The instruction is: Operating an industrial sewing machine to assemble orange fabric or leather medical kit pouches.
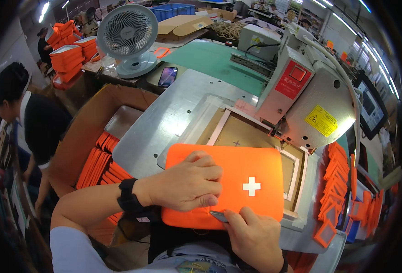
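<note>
An orange padded case [223, 164] with a white cross [251, 186] lies across the near part of the machine's frame. My left hand [187, 182] rests on its left half, fingers curled and closed; what they grip, if anything, is hidden. My right hand [251, 236] is closed round a small metal tool [218, 216], whose tip touches the case's lower middle, just below my left thumb. A dark band is on my left wrist.
The industrial machine [315, 118] stands right, with screen [369, 102]. Orange pieces lie in a cardboard bin [71, 148] and in piles [333, 182]. Behind are a fan [127, 36], phone [167, 77] and green mat [201, 54]. Another person [46, 125] is at left.
</note>
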A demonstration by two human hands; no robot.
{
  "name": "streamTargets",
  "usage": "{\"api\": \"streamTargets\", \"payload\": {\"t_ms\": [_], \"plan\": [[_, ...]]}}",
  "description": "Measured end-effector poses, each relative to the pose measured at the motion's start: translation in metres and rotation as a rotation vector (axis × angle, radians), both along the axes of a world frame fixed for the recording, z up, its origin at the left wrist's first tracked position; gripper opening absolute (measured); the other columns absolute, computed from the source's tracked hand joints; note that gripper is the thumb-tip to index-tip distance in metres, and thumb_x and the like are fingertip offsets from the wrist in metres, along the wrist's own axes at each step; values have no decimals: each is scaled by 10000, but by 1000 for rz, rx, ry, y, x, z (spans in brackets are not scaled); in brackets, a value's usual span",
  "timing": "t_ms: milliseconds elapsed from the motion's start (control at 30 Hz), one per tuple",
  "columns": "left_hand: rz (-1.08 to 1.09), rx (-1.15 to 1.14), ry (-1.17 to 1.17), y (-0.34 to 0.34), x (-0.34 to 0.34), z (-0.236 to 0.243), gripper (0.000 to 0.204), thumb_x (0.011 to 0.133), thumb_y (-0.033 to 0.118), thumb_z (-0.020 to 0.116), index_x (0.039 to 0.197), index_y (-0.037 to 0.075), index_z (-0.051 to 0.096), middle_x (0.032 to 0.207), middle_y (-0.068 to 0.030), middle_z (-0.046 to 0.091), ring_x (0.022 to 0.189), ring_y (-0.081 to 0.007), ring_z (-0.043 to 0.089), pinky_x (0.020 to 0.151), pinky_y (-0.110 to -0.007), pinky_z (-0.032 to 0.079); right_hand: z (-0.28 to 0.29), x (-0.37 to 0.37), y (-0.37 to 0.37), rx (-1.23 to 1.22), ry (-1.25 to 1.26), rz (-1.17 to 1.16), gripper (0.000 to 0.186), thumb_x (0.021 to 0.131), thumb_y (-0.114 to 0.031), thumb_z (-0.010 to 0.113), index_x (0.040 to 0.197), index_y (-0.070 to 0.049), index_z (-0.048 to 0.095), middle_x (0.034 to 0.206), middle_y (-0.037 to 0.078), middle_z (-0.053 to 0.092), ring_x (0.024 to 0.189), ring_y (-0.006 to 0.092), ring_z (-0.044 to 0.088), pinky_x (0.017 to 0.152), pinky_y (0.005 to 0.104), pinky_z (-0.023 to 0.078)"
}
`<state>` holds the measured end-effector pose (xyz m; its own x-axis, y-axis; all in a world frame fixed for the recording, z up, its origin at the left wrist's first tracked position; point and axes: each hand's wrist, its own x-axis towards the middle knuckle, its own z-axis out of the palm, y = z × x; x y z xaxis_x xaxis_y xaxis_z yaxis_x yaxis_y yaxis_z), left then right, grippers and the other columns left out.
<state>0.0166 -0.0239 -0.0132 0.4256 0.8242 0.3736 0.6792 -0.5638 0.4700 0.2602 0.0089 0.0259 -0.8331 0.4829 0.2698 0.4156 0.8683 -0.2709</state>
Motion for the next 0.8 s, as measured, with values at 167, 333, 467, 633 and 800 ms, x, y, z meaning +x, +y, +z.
{"api": "streamTargets", "payload": {"t_ms": [167, 333, 467, 633, 800], "plan": [[43, -8, 81, -2, 1, -2, 497, 1038, 517, 373, 792, 130, 564, 894, -70, 471, 942, -274, 482, 1001, -465, 306, 1, -5, 8, -37, -55, 61, 91, 901, -197, 668, 981, -153, 671, 763, 54, 545, 599, 247, 586, 542, 364, 457], [37, 9, 94, 2, 8, -2, 504, 1036, 500, 392, 749, 119, 555, 846, -61, 477, 922, -260, 485, 997, -463, 299, 3, -5, 12, -72, -128, 83, 114, 897, -196, 665, 999, -145, 662, 767, 63, 546, 609, 264, 591, 548, 377, 463], [49, 43, 74, 2, 11, -4, 535, 1035, 497, 392, 700, 108, 546, 789, -50, 474, 901, -246, 484, 970, -446, 310, 9, -9, 16, -160, -225, 106, 130, 890, -136, 657, 1017, -109, 651, 798, 75, 569, 639, 284, 611, 560, 361, 474], [54, 70, 64, 6, 14, -10, 555, 1038, 523, 369, 698, 110, 515, 761, -50, 446, 839, -247, 481, 933, -443, 313, -2, -15, 24, -29, -278, 195, 266, 844, -212, 728, 1055, -116, 596, 700, 34, 563, 538, 250, 589, 435, 388, 406], [54, 52, 41, 8, 14, -13, 567, 1041, 535, 352, 695, 112, 505, 751, -47, 429, 816, -252, 474, 914, -445, 311, -4, -16, 24, -28, -244, 187, 253, 856, -238, 722, 1049, -136, 594, 682, 23, 548, 499, 254, 565, 431, 387, 403]]}}
